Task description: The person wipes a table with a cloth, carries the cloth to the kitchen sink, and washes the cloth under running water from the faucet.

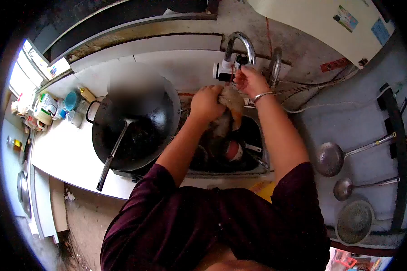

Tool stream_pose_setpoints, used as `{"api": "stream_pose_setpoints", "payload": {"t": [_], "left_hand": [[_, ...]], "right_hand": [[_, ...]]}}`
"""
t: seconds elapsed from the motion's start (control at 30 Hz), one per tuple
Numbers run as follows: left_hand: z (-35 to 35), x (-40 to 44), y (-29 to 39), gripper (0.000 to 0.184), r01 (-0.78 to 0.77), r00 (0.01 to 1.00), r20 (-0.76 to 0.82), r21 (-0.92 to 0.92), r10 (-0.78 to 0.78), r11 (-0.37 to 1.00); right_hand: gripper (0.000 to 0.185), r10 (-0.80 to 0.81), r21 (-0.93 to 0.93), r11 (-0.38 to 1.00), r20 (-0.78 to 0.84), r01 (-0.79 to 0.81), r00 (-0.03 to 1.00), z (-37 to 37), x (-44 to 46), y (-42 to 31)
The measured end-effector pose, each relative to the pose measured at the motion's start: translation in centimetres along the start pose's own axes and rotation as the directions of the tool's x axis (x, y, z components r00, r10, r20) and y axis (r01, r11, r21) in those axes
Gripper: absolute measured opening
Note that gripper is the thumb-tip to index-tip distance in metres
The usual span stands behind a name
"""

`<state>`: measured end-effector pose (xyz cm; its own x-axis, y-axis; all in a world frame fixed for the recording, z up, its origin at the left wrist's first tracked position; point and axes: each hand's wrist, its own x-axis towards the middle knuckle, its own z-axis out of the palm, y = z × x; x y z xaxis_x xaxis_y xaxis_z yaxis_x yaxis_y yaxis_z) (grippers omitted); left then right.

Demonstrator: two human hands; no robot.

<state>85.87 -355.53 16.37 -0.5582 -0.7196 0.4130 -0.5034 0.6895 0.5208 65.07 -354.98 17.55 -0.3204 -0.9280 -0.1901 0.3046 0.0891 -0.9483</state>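
My left hand (206,105) is closed on a crumpled, light brown rag (233,101) above the sink (263,149). Part of the rag hangs down beside my fingers, with an orange patch along its edge. At the curved chrome tap (240,37), my right hand (251,81) has its fingers curled at the handle under the spout; the wrist carries a bracelet. Down in the dark basin lie a reddish round item (233,150) and a light-coloured handle (253,147). The rag and my left arm hide part of the basin.
A large black wok (140,151) stands left of the sink, with a spatula (116,151) resting in it. Bottles and cups (72,108) crowd the counter's far left. Ladles (330,159) and a strainer (355,221) hang on the right wall. A white cabinet or heater (316,22) juts out above.
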Motion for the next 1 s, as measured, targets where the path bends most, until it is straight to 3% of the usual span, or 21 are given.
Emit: {"api": "stream_pose_setpoints", "payload": {"t": [0.1,0.17,0.23,0.3,0.37,0.5,0.53,0.63,0.7,0.77,0.83,0.9,1.0], "left_hand": [[-0.5,0.0,-0.2,0.045,0.011,0.998,0.061,-0.004,-0.011,1.0],[0.2,0.1,-1.0,0.046,-0.002,0.998,0.058,-0.01,0.002,1.0],[-0.5,-0.1,-0.8,0.048,-0.017,0.998,0.056,-0.017,0.018,1.0],[-1.3,-0.6,0.0,0.05,0.022,0.993,0.115,-0.008,-0.021,1.0],[-0.8,-1.0,-0.3,0.052,-0.021,0.996,0.093,0.018,0.019,1.0],[-0.5,-1.4,-0.7,0.052,-0.084,0.993,0.08,-0.001,0.083,0.997],[-0.7,-1.5,-0.5,0.052,-0.09,0.993,0.079,-0.006,0.09,0.996],[-1.0,-2.0,0.3,0.047,-0.064,0.992,0.104,-0.037,0.068,0.997],[-1.1,-1.7,1.0,0.045,-0.076,0.992,0.098,-0.032,0.079,0.997],[0.5,-1.0,0.6,0.045,-0.12,0.991,0.051,-0.042,0.122,0.992],[1.3,-0.4,1.2,0.044,-0.167,0.986,-0.002,-0.048,0.167,0.985],[1.2,0.1,2.3,0.043,-0.141,0.989,-0.049,-0.056,0.139,0.988],[1.2,0.8,3.9,0.044,-0.075,0.994,-0.082,-0.101,0.067,0.992]], "right_hand": [[0.027,-0.016,-0.008,1.0,0.065,0.017,0.998,2.2,1.7,0.7],[0.028,-0.026,-0.03,0.999,0.003,0.026,1.0,3.9,2.6,0.8],[0.029,-0.087,-0.225,0.973,-0.136,0.055,0.987,5.3,3.6,0.1],[0.03,-0.098,-0.282,0.958,-0.137,0.056,0.986,5.3,5.4,-0.2],[0.032,-0.207,-0.529,0.846,-0.213,0.066,0.955,5.2,7.0,-0.2],[0.035,-0.212,-0.555,0.828,-0.18,0.079,0.96,4.9,6.4,0.1],[0.037,-0.201,-0.541,0.83,-0.059,0.138,0.978,4.4,5.5,0.2],[0.039,-0.224,-0.496,0.845,0.015,0.201,0.975,3.3,2.3,2.2],[0.04,-0.14,-0.585,0.8,0.036,0.134,0.99,1.2,0.8,2.3],[0.045,-0.043,-0.793,0.59,0.16,0.155,0.986,-1.1,-0.8,2.2],[0.045,0.022,-0.772,0.62,0.194,0.139,0.981,-0.9,-5.0,0.3],[0.048,0.121,-0.646,0.761,0.045,-0.063,0.992,0.6,-9.2,-1.9],[0.053,0.053,-0.495,0.869,0.115,0.012,0.992,-1.7,-10.4,-1.5]]}}
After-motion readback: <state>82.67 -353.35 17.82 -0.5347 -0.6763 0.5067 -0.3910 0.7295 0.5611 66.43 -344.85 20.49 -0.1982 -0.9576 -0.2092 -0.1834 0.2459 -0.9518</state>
